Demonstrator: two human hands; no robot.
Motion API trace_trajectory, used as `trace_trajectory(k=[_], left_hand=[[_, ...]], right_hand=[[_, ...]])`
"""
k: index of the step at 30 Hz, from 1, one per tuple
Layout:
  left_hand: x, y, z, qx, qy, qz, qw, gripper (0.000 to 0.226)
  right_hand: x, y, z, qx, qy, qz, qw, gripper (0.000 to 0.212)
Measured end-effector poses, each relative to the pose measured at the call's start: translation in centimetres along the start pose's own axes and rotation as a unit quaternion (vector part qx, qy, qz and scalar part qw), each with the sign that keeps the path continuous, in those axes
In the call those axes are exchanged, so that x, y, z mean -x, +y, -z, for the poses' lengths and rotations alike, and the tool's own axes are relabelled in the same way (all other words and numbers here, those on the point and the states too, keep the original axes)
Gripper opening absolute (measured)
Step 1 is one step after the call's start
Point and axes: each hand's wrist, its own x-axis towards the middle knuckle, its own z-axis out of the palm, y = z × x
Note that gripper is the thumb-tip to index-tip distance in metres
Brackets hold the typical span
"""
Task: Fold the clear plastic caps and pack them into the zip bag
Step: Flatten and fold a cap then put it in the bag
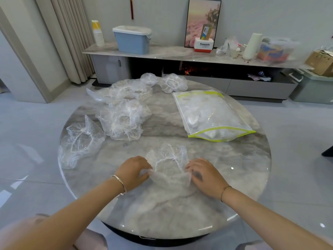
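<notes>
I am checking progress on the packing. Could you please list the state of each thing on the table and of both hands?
Cap in front: crumpled, not yet folded, held at both edges.
Left hand: grips the cap's left edge.
Right hand: grips the cap's right edge.
Zip bag: mouth open, partly filled.
Loose caps: unfolded, lying left of the bag.

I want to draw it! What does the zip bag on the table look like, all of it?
The zip bag is clear, floppy plastic with yellow-green edging. It lies flat on the right of the round marble-look table, its near end gaping open. Whitish folded plastic fills it, so it bulges. The left hand and right hand are off it, both on a clear cap.
</notes>
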Motion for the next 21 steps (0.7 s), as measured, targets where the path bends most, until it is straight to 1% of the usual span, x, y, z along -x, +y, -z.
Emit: trace_trajectory(k=[1,2,4,6,7,8,10,11,12,13,14,15,16,17,18,19,21], left_hand=[[0.0,0.3,0.4,0.065,-0.005,0.058,0.996,0.027],[0.0,0.6,0.7,0.134,-0.015,0.104,0.985,0.022],[-0.2,1.3,1.1,0.248,-0.032,0.167,0.954,0.022],[-0.4,1.7,1.2,0.301,-0.046,0.205,0.93,0.024],[-0.5,1.8,1.0,0.304,-0.048,0.218,0.926,0.024],[-0.5,1.7,0.7,0.301,-0.05,0.233,0.923,0.024],[-0.5,1.4,-0.1,0.287,-0.061,0.265,0.918,0.021],[-0.6,1.3,-0.4,0.261,-0.063,0.279,0.922,0.019],[-0.5,1.2,-0.7,0.21,-0.058,0.285,0.934,0.019],[-0.4,1.2,-0.9,0.146,-0.039,0.28,0.948,0.025],[-0.3,1.3,-1.1,0.089,-0.003,0.259,0.962,0.037],[-0.1,1.5,-1.2,0.053,0.039,0.213,0.975,0.05],[0.0,1.9,-1.3,0.033,0.068,0.15,0.986,0.061],[0.0,2.0,-1.5,0.012,0.074,0.083,0.994,0.067],[0.0,2.3,-1.7,-0.004,0.059,0.027,0.998,0.069],[0.0,2.5,-2.1,-0.012,0.022,-0.008,1.0,0.07],[0.1,2.3,-3.5,-0.034,-0.041,-0.029,0.998,0.069]], right_hand=[[0.0,-0.3,0.2,-0.06,0.01,-0.056,0.997,0.019],[-0.1,-0.6,0.5,-0.114,0.021,-0.104,0.988,0.016],[-0.2,-1.1,0.7,-0.189,0.049,-0.18,0.964,0.023],[-0.3,-1.6,0.8,-0.232,0.066,-0.252,0.937,0.026],[-0.4,-1.5,0.8,-0.235,0.069,-0.277,0.929,0.026],[-0.4,-1.4,0.7,-0.221,0.065,-0.292,0.928,0.024],[-0.5,-1.1,0.4,-0.143,0.032,-0.3,0.942,0.017],[-0.5,-1.0,0.3,-0.09,0.024,-0.291,0.952,0.011],[-0.5,-0.9,0.2,-0.05,0.034,-0.279,0.958,0.009],[-0.5,-1.0,0.1,-0.029,0.062,-0.262,0.963,0.019],[-0.5,-1.2,0.1,-0.016,0.095,-0.233,0.968,0.029],[-0.6,-1.6,0.3,0.002,0.122,-0.185,0.975,0.036],[-0.7,-2.1,0.4,0.028,0.13,-0.124,0.983,0.04],[-0.8,-2.5,0.4,0.054,0.112,-0.064,0.99,0.044],[-0.7,-2.8,0.1,0.071,0.072,-0.017,0.995,0.049],[-0.7,-3.2,-0.2,0.077,0.018,0.005,0.997,0.055],[-0.5,-3.5,-1.1,0.083,-0.079,-0.014,0.993,0.068]])
